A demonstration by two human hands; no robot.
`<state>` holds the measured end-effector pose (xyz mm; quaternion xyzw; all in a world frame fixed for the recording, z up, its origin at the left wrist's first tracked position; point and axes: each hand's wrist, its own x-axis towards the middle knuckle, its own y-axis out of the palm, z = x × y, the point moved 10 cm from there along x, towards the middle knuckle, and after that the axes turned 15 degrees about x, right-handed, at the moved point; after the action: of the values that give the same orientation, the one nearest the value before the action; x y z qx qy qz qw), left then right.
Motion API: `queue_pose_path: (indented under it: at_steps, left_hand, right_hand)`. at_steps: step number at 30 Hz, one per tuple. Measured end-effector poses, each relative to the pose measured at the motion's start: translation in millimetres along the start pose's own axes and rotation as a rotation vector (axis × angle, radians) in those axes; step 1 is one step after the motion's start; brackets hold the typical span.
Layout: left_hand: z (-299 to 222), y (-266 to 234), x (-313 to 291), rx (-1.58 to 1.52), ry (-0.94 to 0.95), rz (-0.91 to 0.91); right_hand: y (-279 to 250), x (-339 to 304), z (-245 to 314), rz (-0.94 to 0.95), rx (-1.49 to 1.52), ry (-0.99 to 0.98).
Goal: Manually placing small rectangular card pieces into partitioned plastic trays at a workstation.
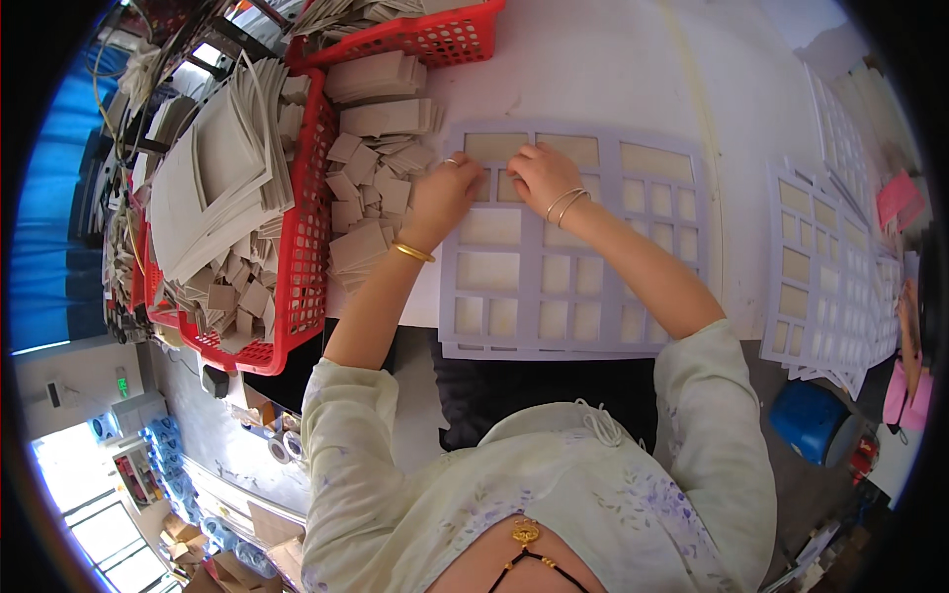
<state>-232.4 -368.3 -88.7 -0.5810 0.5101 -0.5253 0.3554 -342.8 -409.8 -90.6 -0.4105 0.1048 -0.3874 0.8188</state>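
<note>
A lavender sheet with rectangular windows point(531, 267) lies on the white table in front of me, with another sheet edge showing beneath its near side. Pale board shows through the windows. My left hand point(445, 198) rests at the sheet's upper left, fingers drawn together over a window's edge. Beside it, my right hand point(547, 181) has its fingers bent and pressed down at the strip between the upper windows. Whatever either hand pinches is hidden under the fingertips. Small grey cardboard pieces point(371, 178) lie loose just left of my left hand.
At the left stands a red plastic basket point(308, 217) heaped with grey cardboard pieces and large sheets; another red basket point(450, 38) is at the back. Stacked cardboard strips point(381, 77) lie between them. More windowed sheets point(825, 267) are piled right. A blue container point(813, 423) stands below.
</note>
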Motion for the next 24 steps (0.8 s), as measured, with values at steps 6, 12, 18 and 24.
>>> queue_pose_path:
  at_steps: [6, 12, 18, 24]
  left_hand:
    - [-12.7, -6.6, -17.3, 0.122, 0.151, -0.024]
    - [-30.2, -99.4, -60.1, 0.016, 0.156, -0.264]
    - [22.8, -231.2, -147.5, 0.227, 0.028, -0.537]
    - [211.3, -313.4, -244.4, 0.523, -0.725, -0.520]
  right_hand:
    - [32.3, -17.7, 13.6, 0.198, -0.373, -0.078]
    - [40.8, -17.1, 15.7, 0.220, -0.421, -0.043]
    - [39.4, -24.0, 27.0, 0.148, -0.439, -0.163]
    - [40.2, -23.2, 28.3, 0.130, -0.439, -0.149]
